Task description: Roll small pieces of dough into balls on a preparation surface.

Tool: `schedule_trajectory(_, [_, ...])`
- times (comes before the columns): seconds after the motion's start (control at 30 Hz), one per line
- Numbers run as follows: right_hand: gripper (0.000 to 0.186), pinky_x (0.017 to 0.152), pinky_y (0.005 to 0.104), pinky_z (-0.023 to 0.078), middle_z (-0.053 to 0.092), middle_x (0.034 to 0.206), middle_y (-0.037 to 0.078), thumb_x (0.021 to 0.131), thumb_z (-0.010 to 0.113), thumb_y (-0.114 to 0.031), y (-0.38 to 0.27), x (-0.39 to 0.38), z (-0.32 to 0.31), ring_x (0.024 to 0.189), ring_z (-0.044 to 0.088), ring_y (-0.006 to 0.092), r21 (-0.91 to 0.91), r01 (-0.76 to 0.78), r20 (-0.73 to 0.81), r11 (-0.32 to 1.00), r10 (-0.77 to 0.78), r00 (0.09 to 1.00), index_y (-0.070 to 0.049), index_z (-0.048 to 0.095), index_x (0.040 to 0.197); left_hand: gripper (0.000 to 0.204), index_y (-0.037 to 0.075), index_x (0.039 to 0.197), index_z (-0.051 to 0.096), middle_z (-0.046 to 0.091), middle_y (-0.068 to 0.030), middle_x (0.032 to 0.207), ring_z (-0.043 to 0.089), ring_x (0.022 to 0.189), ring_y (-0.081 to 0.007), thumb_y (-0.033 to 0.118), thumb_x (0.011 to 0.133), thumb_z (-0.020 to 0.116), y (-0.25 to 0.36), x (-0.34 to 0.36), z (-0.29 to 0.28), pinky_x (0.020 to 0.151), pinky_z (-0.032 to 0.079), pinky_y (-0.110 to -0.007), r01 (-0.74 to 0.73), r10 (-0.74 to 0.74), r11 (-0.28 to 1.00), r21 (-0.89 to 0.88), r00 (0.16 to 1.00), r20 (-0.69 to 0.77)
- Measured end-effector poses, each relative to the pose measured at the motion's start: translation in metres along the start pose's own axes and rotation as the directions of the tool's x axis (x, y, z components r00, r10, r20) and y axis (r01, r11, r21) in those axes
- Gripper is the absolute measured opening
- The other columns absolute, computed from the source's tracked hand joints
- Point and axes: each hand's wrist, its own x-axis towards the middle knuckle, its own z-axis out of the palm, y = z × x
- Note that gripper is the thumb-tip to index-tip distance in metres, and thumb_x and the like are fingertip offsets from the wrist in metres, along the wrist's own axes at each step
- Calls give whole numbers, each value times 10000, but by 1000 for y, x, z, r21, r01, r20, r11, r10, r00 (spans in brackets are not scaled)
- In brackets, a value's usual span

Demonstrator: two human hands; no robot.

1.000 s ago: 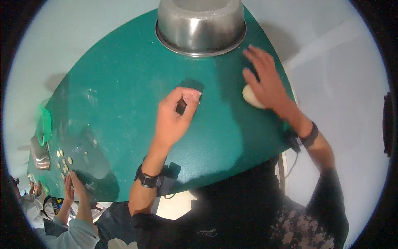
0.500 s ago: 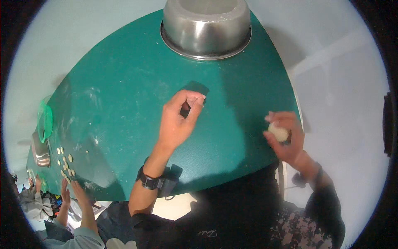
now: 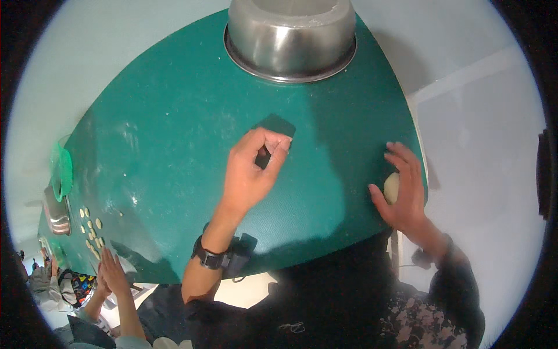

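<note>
A pale dough ball (image 3: 392, 188) is at the right edge of the green table, partly covered by my right hand (image 3: 409, 195). The fingers of that hand are stretched out and spread from the thumb, with the ball beneath the palm. Over the middle of the table, my left hand (image 3: 256, 163) is closed, its thumb and fingertips pressed together and dusted with white flour. Whatever the pinch may hold is too hidden to make out. A dark watch (image 3: 210, 256) is strapped to my left wrist.
A large metal basin (image 3: 290, 46) sits upside down at the table's (image 3: 192, 116) far end. To the left lie several small dough pieces (image 3: 93, 230), near a co-worker's hands (image 3: 113, 273) held together. A green-rimmed basket (image 3: 62, 173) and a metal bowl (image 3: 56, 212) stand at the left edge.
My right hand has moved slightly right and its fingers have straightened around the dough ball. My left hand keeps its pinch almost in place. The co-worker's hands have come together.
</note>
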Motion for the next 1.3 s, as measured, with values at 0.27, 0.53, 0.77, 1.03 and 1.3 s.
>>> schedule_trajectory(0.27, [615,1253,584,365,552,1520,215,974,748,-345,8,94,22,1438,508,441,-148,49,-29,988,-54,998,-6,555,1450,85,25,1054,764,705,-48,862,608,734,-108,108,1042,750,4,-3,2,682,502,-284,21,-21,1000,11,999,-24])
schedule_trajectory(0.53, [525,1199,544,430,593,1517,211,1019,708,-361,48,121,39,1391,544,423,-85,61,-222,995,-78,972,-5,645,1399,108,21,1086,766,736,-32,879,615,713,-76,120,1060,731,0,2,6,662,495,-266,-2,2,1000,29,1000,10])
schedule_trajectory(0.77, [605,1243,604,382,543,1592,210,979,757,-382,4,26,11,1461,498,442,-174,165,78,971,-153,985,-31,620,1453,101,39,1091,774,744,-14,887,595,712,-74,124,1055,731,-10,-2,4,647,474,-264,5,-5,1000,25,1000,-1])
schedule_trajectory(1.03, [596,1181,609,451,592,1463,208,910,831,-145,-5,-53,-10,1355,581,422,-55,195,172,979,-183,968,-46,606,1453,102,37,1082,772,752,-29,904,603,718,-91,124,1047,733,5,-2,-3,653,479,-269,2,-2,999,33,1000,-8])
schedule_trajectory(1.3, [353,1086,488,513,620,1410,233,977,708,-49,-10,1,-24,1270,623,420,274,-34,8,961,33,999,-7,673,1326,101,31,1071,769,733,-35,896,601,720,-90,123,1051,733,2,-3,-2,668,496,-273,16,-16,999,43,1000,1])
